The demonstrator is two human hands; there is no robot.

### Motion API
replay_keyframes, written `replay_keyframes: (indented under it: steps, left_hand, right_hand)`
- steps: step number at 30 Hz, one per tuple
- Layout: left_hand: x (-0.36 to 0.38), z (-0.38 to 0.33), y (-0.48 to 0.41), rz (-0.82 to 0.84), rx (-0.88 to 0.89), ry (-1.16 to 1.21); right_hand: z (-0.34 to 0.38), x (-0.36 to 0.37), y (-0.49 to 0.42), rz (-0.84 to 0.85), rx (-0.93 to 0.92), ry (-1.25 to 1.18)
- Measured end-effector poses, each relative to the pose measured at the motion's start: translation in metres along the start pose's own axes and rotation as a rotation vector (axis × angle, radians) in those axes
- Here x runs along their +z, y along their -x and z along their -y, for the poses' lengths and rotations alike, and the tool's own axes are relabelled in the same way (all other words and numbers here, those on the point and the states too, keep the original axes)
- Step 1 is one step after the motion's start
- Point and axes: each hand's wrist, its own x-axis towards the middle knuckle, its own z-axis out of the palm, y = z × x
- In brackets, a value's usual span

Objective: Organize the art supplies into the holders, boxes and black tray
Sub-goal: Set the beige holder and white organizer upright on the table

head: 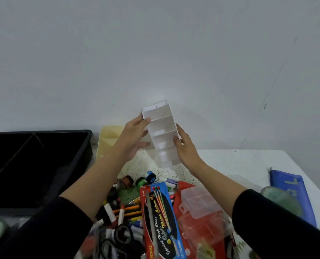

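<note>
Both hands up now, left hand and right hand clasping the white divided holder between them above the desk, so best set it down upright beyond the marker pile.

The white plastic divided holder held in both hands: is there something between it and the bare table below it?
Nothing visible blocks it. The white plastic divided holder, gripped by the left hand and right hand, hangs above a bare patch of speckled table. Small paint pots lie nearer the person.
</note>
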Motion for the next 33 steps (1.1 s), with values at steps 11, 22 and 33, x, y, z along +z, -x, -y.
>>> replay_keyframes:
  steps: [11, 22, 33]
  left_hand:
    - [-0.036, 0.0, -0.005, 0.185, 0.124, -0.243]
    - [-0.079, 0.02, 0.003, 0.0, 0.225, -0.623]
    - [-0.056, 0.042, 0.01, 0.144, 0.19, -0.524]
  right_hand:
    - [-0.001, 0.032, -0.008, 0.197, 0.061, -0.058]
    - [0.0, 0.044, -0.004, 0.243, -0.027, 0.33]
    - [-0.005, 0.024, 0.008, 0.241, -0.021, 0.336]
